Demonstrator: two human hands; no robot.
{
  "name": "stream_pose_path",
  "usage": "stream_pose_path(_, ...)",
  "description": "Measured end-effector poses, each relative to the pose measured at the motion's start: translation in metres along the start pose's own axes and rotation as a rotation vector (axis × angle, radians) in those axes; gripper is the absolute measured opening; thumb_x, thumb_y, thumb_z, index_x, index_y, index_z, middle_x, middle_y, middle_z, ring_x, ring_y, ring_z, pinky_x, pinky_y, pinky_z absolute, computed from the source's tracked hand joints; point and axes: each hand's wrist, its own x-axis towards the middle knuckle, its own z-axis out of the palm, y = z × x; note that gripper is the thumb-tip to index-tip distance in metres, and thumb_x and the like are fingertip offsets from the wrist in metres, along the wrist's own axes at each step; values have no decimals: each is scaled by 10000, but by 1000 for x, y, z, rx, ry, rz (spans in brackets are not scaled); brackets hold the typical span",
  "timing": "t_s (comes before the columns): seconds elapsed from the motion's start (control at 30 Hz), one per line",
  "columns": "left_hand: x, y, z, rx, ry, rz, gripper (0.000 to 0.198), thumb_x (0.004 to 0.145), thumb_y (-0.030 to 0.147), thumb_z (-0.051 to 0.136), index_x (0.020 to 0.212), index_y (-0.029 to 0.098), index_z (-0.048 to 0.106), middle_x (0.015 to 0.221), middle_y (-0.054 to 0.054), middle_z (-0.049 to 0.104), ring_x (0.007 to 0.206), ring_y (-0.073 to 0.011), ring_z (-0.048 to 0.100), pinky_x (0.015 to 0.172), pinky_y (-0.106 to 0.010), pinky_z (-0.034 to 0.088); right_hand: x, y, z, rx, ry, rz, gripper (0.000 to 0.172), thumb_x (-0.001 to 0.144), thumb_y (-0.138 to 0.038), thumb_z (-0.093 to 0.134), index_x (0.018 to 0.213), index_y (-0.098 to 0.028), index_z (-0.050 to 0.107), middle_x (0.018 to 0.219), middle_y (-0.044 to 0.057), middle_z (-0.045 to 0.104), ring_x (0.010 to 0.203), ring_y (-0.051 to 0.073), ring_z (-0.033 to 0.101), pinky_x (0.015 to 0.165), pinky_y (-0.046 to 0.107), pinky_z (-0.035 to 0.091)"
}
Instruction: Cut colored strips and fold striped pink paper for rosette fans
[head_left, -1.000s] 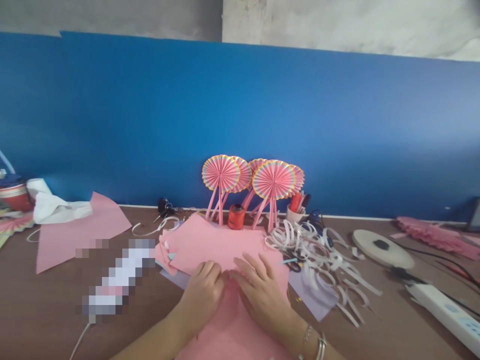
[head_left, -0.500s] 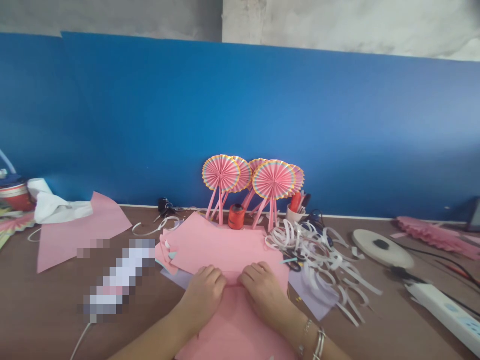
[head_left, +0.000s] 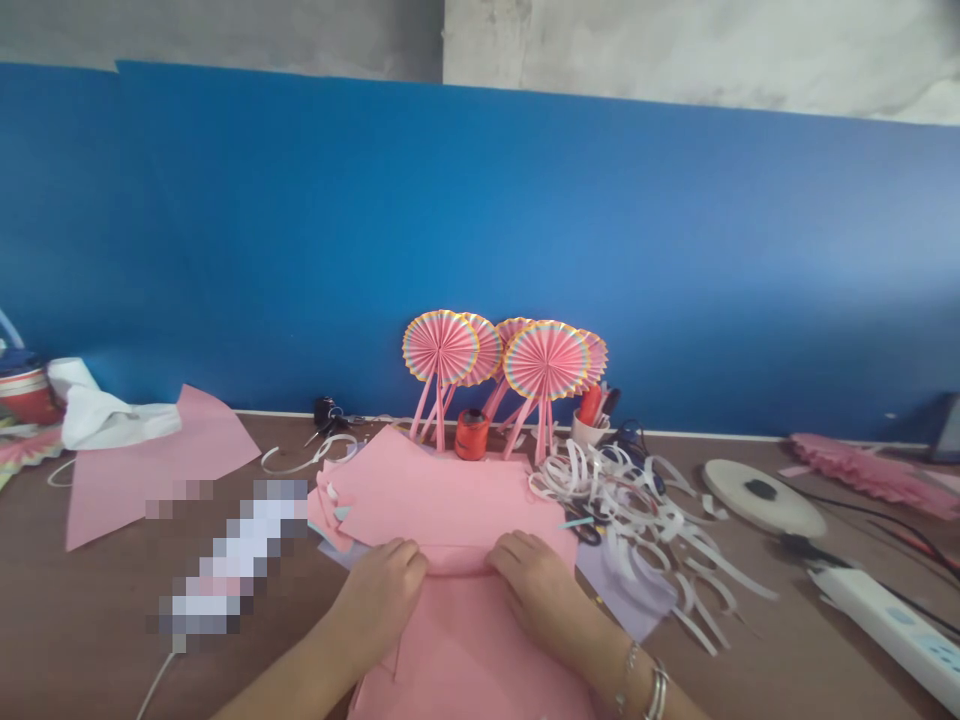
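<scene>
A pink sheet of paper (head_left: 480, 650) lies before me, with a narrow folded strip along its far edge. My left hand (head_left: 384, 592) grips the left end of this fold, fingers curled over it and thumb hidden beneath. At the right part of the fold, my right hand (head_left: 536, 590) is closed on the paper in the same way, bracelets on its wrist. Between the hands the folded edge shows bare. Beyond it lie more pink sheets (head_left: 450, 490), stacked unevenly with small scraps at their left.
Pink pleated paper fans (head_left: 441, 347) stand at the back by a red thread spool (head_left: 472, 436). Curled white paper strips (head_left: 637, 500) are heaped at right, near a round white lid-like disc (head_left: 765, 498) and a power strip (head_left: 892, 625). A blurred-out object (head_left: 236, 560) lies left.
My hands have moved apart along the fold, the left one leftward and the right one slightly rightward. More of the folded edge now shows between them.
</scene>
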Motion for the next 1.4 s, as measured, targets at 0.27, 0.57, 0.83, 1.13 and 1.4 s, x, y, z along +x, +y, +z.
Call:
stream_pose_path(0.27, 1, -7, -6, -265, 35, -92, 253, 890, 128, 393, 802, 174, 626, 847, -49, 648, 844, -205, 584, 726, -306, 421, -4, 2, -1, 141, 47, 30, 323, 769, -5, 402, 964, -169, 601, 916, 66, 564, 892, 204, 486, 812, 349, 413)
stream_pose_path(0.57, 6, -15, 2, -483, 99, -162, 283, 872, 154, 409, 862, 191, 689, 844, -51, 641, 854, -196, 600, 749, -288, 409, 0, 6, -4, 335, 16, 125, 357, 865, -91, 387, 1086, -210, 640, 898, 75, 551, 893, 199, 495, 802, 322, 409)
stream_pose_path(0.83, 7, -13, 6, -434, 110, -176, 295, 868, 122, 386, 925, 189, 667, 883, -56, 601, 873, -196, 578, 761, -306, 417, 4, 10, 7, 342, 33, 156, 393, 846, -83, 407, 1128, -225, 641, 871, 73, 540, 868, 194, 505, 781, 309, 406)
stream_pose_path(1.13, 6, -10, 6, -239, 108, -117, 282, 878, 69, 357, 874, 178, 617, 870, -50, 577, 868, -203, 520, 741, -319, 407, 7, 8, 9, 277, 52, 194, 326, 816, -68, 424, 1019, -169, 658, 883, 85, 558, 890, 208, 515, 784, 314, 407)
stream_pose_path(1.4, 9, -5, 15, 55, 204, 229, 418, 874, 119, 464, 1235, 326, 499, 1037, -57, 522, 932, -217, 458, 764, -333, 370, 8, 3, 11, 65, 68, 181, 289, 818, -75, 427, 1030, -194, 583, 980, 73, 542, 892, 199, 482, 741, 304, 369)
